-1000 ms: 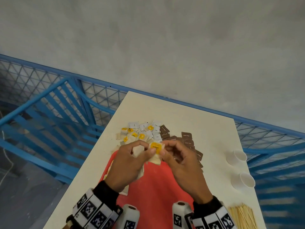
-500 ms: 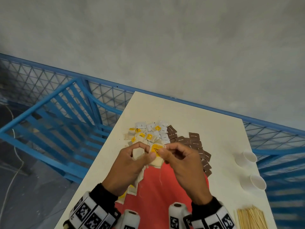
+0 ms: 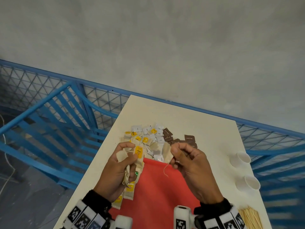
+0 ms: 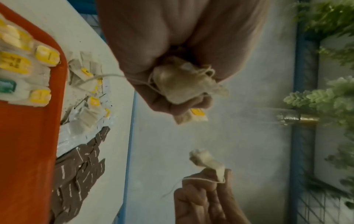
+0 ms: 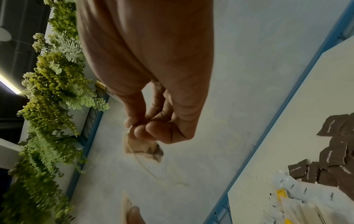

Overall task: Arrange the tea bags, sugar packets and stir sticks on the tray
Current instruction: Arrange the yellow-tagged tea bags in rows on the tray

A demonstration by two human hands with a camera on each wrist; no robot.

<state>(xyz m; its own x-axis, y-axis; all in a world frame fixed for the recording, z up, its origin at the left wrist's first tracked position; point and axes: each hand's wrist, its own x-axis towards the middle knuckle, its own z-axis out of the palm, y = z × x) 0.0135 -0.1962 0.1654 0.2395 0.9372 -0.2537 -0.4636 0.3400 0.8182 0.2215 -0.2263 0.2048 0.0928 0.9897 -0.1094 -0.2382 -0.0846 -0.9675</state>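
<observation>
Between right fingers (image 3: pixel 177 150), tea bag (image 3: pixel 167 152)

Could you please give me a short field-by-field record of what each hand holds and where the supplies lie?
left hand: grips a bunch of beige paper tea bags with yellow tags
right hand: pinches one beige tea bag with a loose string
flat red plastic tray: below both hands; tagged tea bags lie along its left edge
white sugar packets: on the cream table beyond the tray
brown sugar packets: right of the white ones
wooden stir sticks: table's near right corner
two white paper cups: on their sides, right of the tray
</observation>
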